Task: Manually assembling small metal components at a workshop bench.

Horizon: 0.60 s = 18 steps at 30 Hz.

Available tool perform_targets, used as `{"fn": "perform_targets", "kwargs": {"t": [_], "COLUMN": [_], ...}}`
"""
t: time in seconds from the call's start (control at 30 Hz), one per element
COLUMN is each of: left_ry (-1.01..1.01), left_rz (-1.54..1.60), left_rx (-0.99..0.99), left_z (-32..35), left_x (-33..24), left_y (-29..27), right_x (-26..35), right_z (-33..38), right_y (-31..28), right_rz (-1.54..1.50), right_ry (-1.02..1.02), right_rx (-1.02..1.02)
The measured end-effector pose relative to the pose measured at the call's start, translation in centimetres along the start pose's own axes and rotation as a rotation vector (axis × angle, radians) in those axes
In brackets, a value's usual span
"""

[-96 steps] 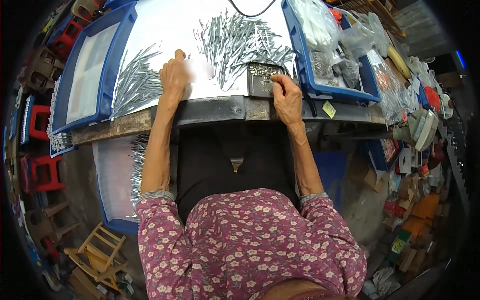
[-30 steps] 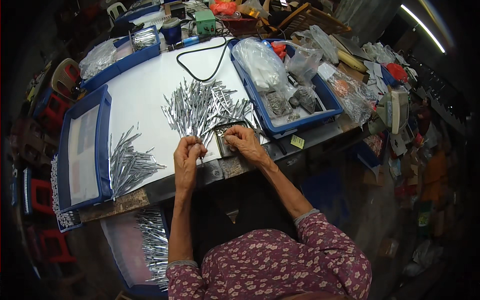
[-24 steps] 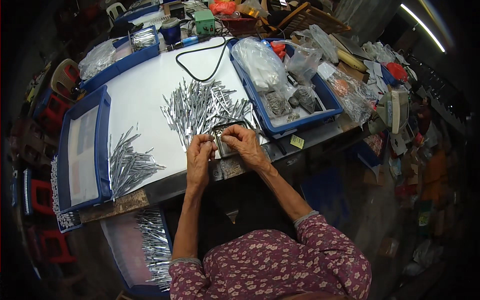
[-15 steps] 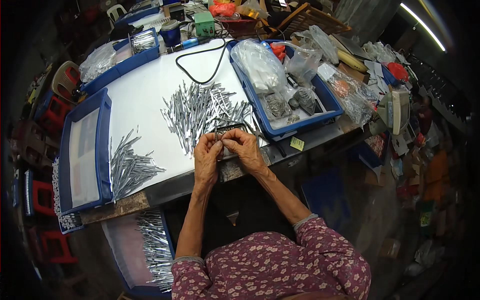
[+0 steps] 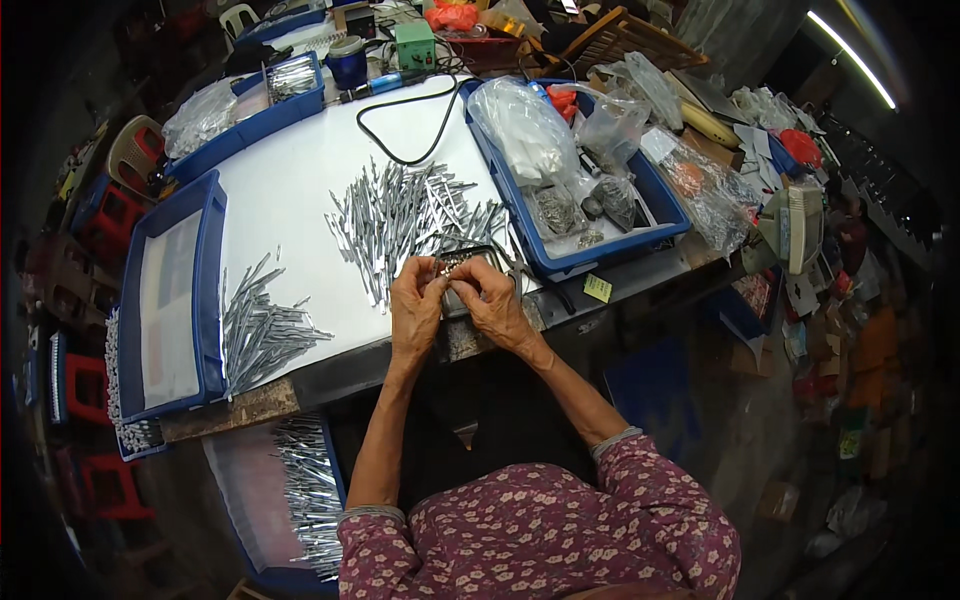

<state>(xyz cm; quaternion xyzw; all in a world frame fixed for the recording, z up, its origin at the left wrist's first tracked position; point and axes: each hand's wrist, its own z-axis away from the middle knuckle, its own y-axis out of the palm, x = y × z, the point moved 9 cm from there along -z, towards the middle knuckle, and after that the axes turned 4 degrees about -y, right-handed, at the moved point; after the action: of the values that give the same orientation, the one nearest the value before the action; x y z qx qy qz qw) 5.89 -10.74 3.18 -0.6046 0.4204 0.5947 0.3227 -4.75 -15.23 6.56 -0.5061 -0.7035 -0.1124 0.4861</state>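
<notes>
My left hand (image 5: 415, 308) and my right hand (image 5: 496, 312) meet at the near edge of the white-topped table, thumbs and fingertips pinched together. Whatever they hold between them is too small and too covered by the fingers to make out. Just behind the fingertips sits a small dark-rimmed tray (image 5: 482, 249) with tiny brass-coloured pieces in it, partly hidden by my hands. Beyond it spreads a large heap of slim silver metal pieces (image 5: 395, 215). A second heap of similar metal pieces (image 5: 262, 335) lies to the left of my hands.
A blue tray (image 5: 215, 290) stands at the left edge. Another blue tray (image 5: 600, 258) with plastic bags is to the right, beside a dark-handled tool (image 5: 562, 297). A black loop (image 5: 408, 160) lies farther back. Below the table, a blue bin holds more metal pieces (image 5: 312, 500).
My fingers have shifted slightly at the pinch, and the right-hand fingers have lifted a little. More of the small tray and its brass-coloured pieces shows now. The heaps look unchanged.
</notes>
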Motion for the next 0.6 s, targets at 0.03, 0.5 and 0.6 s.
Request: {"fn": "perform_targets", "kwargs": {"t": [0.03, 0.5, 0.6], "left_ry": [0.001, -0.093, -0.134], "left_rz": [0.000, 0.005, 0.138], "left_rx": [-0.002, 0.073, 0.062], "left_z": [-0.2, 0.2, 0.3], "left_x": [0.3, 0.0, -0.1], "left_y": [-0.2, 0.2, 0.4], "right_x": [0.1, -1.1, -1.9], "right_z": [-0.1, -0.2, -0.3], "right_y": [-0.1, 0.0, 0.0], "right_rz": [-0.001, 0.037, -0.064], "right_ry": [-0.001, 0.095, 0.199], "right_rx": [0.002, 0.046, 0.040]}}
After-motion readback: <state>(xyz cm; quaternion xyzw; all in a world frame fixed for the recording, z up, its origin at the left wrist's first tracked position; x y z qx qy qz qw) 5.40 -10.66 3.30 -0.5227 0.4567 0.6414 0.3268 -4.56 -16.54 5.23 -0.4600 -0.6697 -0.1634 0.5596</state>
